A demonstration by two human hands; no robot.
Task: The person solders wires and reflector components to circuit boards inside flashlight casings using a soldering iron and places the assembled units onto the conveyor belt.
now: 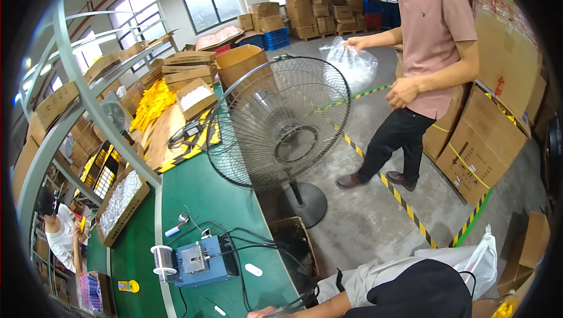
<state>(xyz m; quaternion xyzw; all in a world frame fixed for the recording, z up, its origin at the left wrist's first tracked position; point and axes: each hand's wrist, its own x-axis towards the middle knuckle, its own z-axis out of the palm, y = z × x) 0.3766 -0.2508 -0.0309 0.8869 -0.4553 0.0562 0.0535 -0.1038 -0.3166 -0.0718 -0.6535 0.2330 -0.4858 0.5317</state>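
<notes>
Neither my left hand nor my right hand shows. At the lower edge another person in a grey top, seen from above and cut off by the frame, reaches a hand (265,312) onto the green worktable (193,200). What that hand touches is hidden. Nearby stands a blue soldering device (205,262) with a solder wire spool (163,260) at its left. A small white oval part (253,270) lies to its right. Across the aisle, a standing person in a pink shirt (434,42) holds a clear plastic bag (350,64) of white contents.
A black pedestal fan (281,124) stands beside the table's right edge. Cables trail over the tabletop. A metal shelf frame (88,95) rises at left, near a carton of clear-wrapped pieces (120,206). Large cartons (478,142) stand at right, by striped floor tape (404,206).
</notes>
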